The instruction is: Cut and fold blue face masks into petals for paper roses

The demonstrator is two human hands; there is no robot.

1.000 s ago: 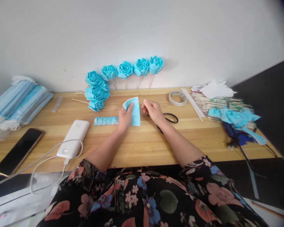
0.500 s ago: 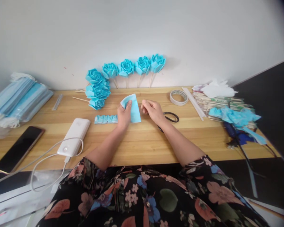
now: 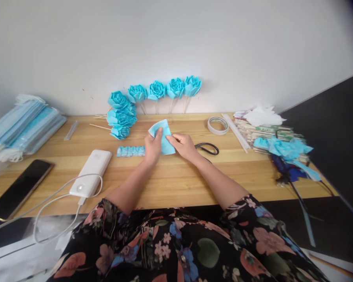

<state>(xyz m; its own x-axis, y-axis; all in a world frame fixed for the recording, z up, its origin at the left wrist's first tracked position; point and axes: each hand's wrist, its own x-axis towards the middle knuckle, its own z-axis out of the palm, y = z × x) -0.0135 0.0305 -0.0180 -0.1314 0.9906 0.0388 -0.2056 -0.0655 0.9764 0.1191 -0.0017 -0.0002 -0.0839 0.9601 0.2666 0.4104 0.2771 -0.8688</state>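
A light-blue rectangular sheet [image 3: 167,145], paper or thin fabric, is pinched along its left side by my left hand [image 3: 153,147], thumb on top. My right hand [image 3: 184,145] has its thumb and fingers closed on the sheet's right edge. Left of my left hand lies a row of small folded blue pieces [image 3: 130,151] on the table. Black-handled scissors [image 3: 208,149] rest just right of my right hand, their blades partly hidden by it.
Several blue rosettes on sticks [image 3: 157,90] lean on the wall. A tape roll [image 3: 218,126], white strips [image 3: 235,132] and a cluttered stack [image 3: 261,131] are at right. Packed face masks [image 3: 26,125], a phone [image 3: 19,190] and a cabled power bank [image 3: 90,172] lie left.
My right hand has moved left, from apart from the blue sheet to gripping its right edge. My left hand keeps its hold. The whole view has shifted slightly.
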